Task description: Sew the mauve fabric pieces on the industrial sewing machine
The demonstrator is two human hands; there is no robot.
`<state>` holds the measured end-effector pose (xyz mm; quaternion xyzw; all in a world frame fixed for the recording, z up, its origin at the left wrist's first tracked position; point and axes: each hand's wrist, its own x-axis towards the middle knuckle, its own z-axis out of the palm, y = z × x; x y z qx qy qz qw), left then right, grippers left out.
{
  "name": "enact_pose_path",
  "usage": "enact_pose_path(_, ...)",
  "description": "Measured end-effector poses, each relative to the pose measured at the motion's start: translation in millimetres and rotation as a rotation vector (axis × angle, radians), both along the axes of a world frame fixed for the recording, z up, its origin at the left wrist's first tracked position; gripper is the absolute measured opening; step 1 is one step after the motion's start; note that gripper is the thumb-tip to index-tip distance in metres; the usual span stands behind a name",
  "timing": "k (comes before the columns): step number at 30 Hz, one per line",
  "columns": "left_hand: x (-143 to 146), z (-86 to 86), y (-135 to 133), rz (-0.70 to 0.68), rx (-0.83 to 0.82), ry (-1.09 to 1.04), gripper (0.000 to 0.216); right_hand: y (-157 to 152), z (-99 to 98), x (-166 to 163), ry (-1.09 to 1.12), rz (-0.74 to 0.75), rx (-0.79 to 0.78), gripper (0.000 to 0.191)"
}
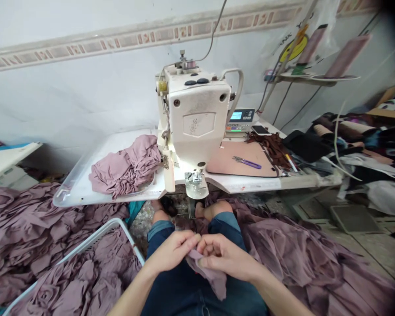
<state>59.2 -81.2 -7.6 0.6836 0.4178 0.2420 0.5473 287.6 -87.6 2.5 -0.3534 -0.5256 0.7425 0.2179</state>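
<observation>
Over my lap, my left hand (177,248) and my right hand (222,256) meet at the fingertips. Between them is a small piece of mauve fabric (213,281), pinched by both hands, with its loose end hanging toward my thighs. Straight ahead stands a white sewing machine (200,114), its metal work plate (196,186) jutting out just beyond my knees. A bunched pile of the same mauve fabric (128,164) lies on the table left of the machine.
A basket (133,245) heaped with mauve fabric sits at lower left. More mauve fabric (292,250) spreads on the right. Purple-handled thread snips (250,163) lie on a pinkish-brown mat (224,164). A control panel (240,118), a phone (260,130) and thread cones (347,57) are at right.
</observation>
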Motion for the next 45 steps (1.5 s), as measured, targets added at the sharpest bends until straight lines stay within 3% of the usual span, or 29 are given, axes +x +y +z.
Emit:
enact_pose_path(2,-3.3,-1.2,-0.2,-0.116,-0.083,-0.010,0.056,3.6,2.5,14.6,-0.064,0.058,0.024,0.023)
enact_pose_path(4,-8.2,-1.3,-0.2,-0.130,-0.103,-0.002,0.052,7.0,0.7,28.5,-0.120,0.106,0.032,0.022)
enact_pose_path(9,-12.3,16.8,1.6,-0.192,-0.106,0.040,0.042,9.1,-12.9,32.2,-0.050,0.192,-0.026,0.051)
enact_pose_path(12,-8.4,33.4,4.6,-0.207,-0.013,0.066,0.040,10.5,-13.0,17.2,-0.010,0.075,0.116,0.038)
enact_pose_path(15,-7.8,41.9,9.4,-0.109,0.025,0.089,0.038,19.2,-1.2,9.8,-0.046,-0.055,0.283,0.039)
enact_pose_path(19,-12.9,37.0,14.9,0.079,0.014,0.056,0.035,34.9,17.6,17.6,-0.077,-0.111,0.414,0.040)
enact_pose_path(24,-14.8,27.5,19.5,0.229,-0.022,-0.154,0.036,40.4,26.0,24.6,-0.154,-0.255,0.429,0.041)
enact_pose_path(27,-15.4,30.7,25.0,0.222,0.062,-0.151,0.033,36.9,30.4,21.7,-0.156,-0.332,0.453,0.041)
enact_pose_path(31,-15.5,43.0,33.4,0.178,0.315,-0.007,0.029,29.0,42.0,16.3,-0.219,-0.422,0.630,0.040)
enact_pose_path(35,-11.3,54.1,40.3,0.195,0.378,-0.006,0.032,27.9,50.8,13.2,-0.253,-0.532,0.786,0.035)
enact_pose_path(40,-2.3,60.2,52.6,0.268,0.333,-0.048,0.035,45.8,47.7,12.4,-0.200,-0.660,0.743,0.032)
enact_pose_path(45,5.3,65.2,66.6,0.429,0.234,-0.097,0.033,66.3,41.1,10.4,-0.088,-0.704,0.532,0.036)
